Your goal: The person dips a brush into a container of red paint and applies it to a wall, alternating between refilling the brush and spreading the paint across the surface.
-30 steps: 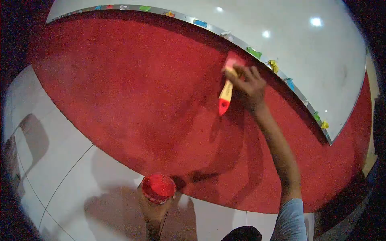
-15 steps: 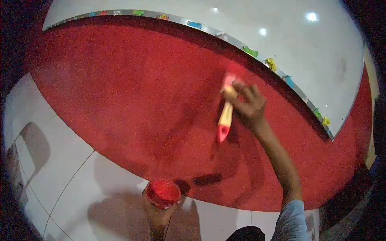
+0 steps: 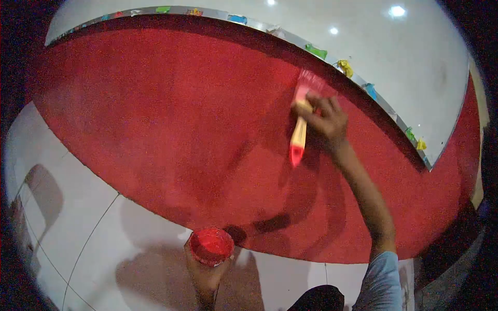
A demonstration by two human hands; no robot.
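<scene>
My right hand (image 3: 328, 118) is closed round a paintbrush (image 3: 299, 133) with a pale yellow handle and a red end. Its bristles point up against the red wall (image 3: 171, 114), just below the edge of a whiteboard (image 3: 353, 46). Lower down, my left hand (image 3: 205, 274) grips a small round tub of red paint (image 3: 211, 246) from below and around its sides. The tub's open top faces me, and wet red paint shows inside.
Scraps of coloured paper or tape, such as a green piece (image 3: 316, 51) and a yellow one (image 3: 345, 68), stick along the whiteboard's frame. White floor tiles (image 3: 88, 207) meet the foot of the red wall. Shadows of my arms fall across wall and tiles.
The paintbrush in my right hand has moved up and slightly right along the wall, nearer the whiteboard's edge. My left hand and the tub stay almost where they were.
</scene>
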